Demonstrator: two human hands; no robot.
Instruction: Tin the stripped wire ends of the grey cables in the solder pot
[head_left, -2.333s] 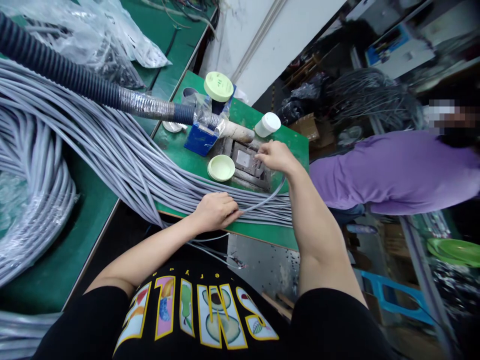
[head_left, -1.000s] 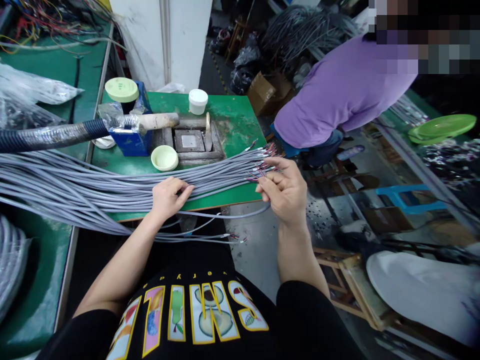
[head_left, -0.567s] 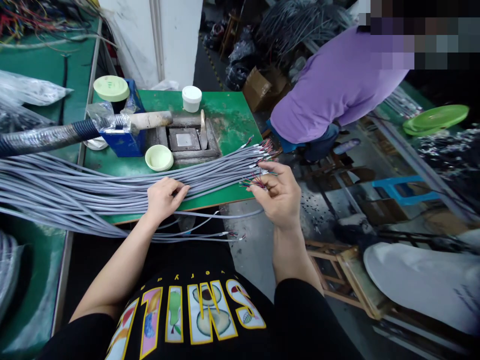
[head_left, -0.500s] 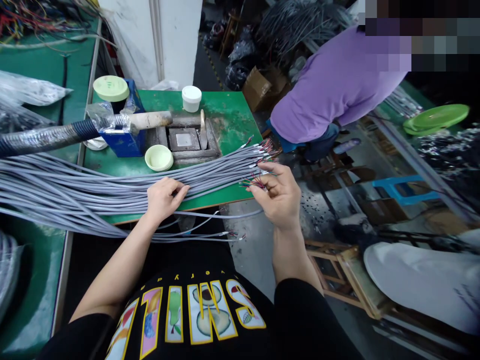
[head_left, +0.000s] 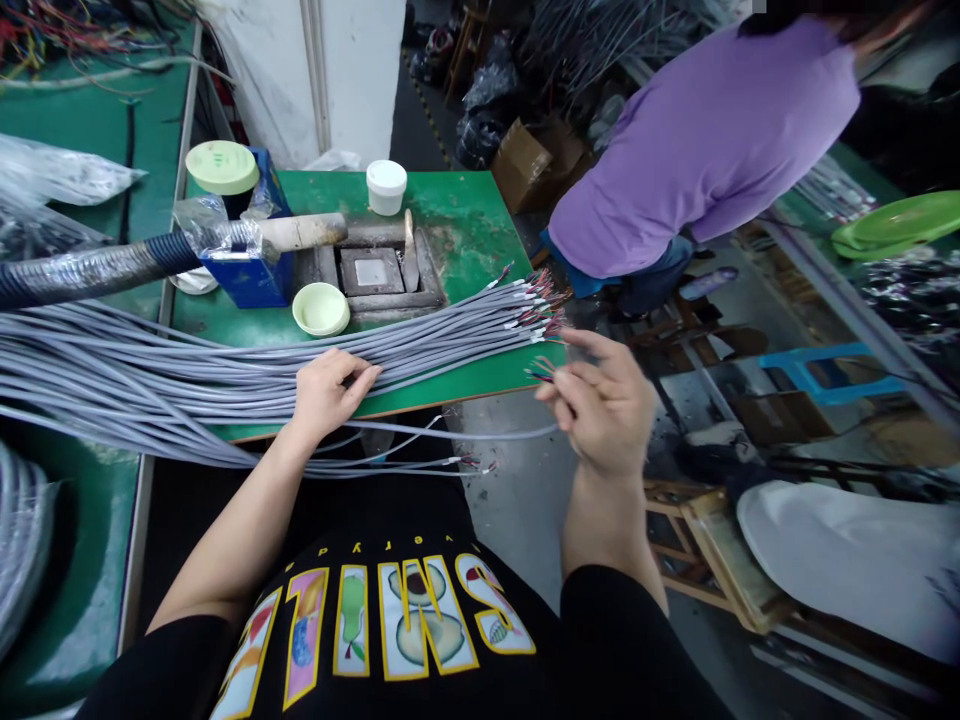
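Observation:
A thick bundle of grey cables (head_left: 247, 375) lies across the green table, with stripped ends and thin coloured wires (head_left: 544, 300) at its right. My left hand (head_left: 330, 388) rests over the near side of the bundle, its fingers curled around some cables and partly hidden. Past the table's front edge, my right hand (head_left: 606, 405) pinches one separate grey cable (head_left: 480, 435) near its end. Red, green and dark wires (head_left: 541, 372) fan out from its fingertips, pointing left. A few more loose cables (head_left: 397, 467) hang below the table edge, close to my body.
On the green table (head_left: 472, 235) are a solder pot (head_left: 370, 272) with a flat scraper (head_left: 409, 262), a pale green bowl (head_left: 321, 310), a white tub (head_left: 386, 188) and a blue box (head_left: 251, 280) with an exhaust hose (head_left: 112, 275). A person in purple (head_left: 697, 150) bends over at right.
My right hand has moved right, drawing the pinched cable end away from the bundle's tips. My left hand stays on the bundle. The view has shifted slightly.

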